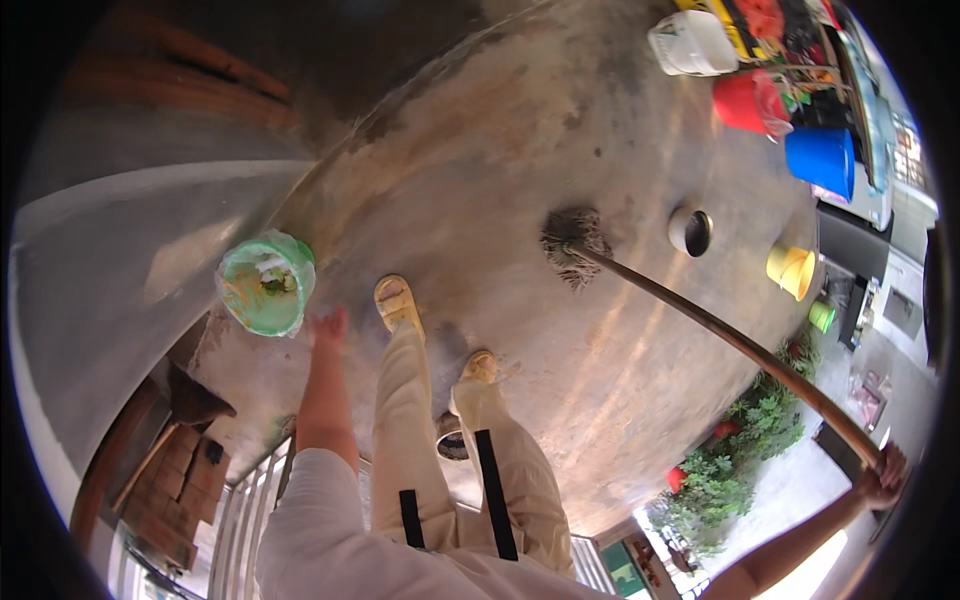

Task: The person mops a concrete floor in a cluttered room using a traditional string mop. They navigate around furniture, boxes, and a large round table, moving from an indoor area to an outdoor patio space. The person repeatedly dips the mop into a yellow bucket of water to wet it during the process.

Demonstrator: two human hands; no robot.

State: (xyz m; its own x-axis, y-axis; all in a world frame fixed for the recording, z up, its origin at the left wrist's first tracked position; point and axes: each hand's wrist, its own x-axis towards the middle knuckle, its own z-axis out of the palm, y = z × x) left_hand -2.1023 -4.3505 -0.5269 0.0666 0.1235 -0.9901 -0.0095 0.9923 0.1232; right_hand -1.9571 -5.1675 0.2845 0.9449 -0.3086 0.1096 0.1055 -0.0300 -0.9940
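Head view, looking down along the person's own cream trousers with black stripes (440, 440) to two yellow sandals (398, 300) planted on a worn, stained concrete floor (480, 130). The right hand (882, 475), at the lower right rim, is clenched around the top end of a long brown wooden mop handle (720, 335). That handle slants up and left to a grey stringy mop head (575, 243), which rests on the floor ahead of the feet, well apart from them. The left hand (328, 326) hangs empty with fingers loosely spread, blurred, just beside a green plastic bucket lined with a thin bag (265, 283); whether it touches the bucket cannot be told. Near the mop head sits a small round white pot with a dark opening (690, 230). Further right stand a yellow plastic pot (792, 268), a blue plastic bucket (822, 160), a red plastic bucket (745, 102) and a white plastic tub (692, 42). Green leafy plants (745, 450) grow at the lower right.
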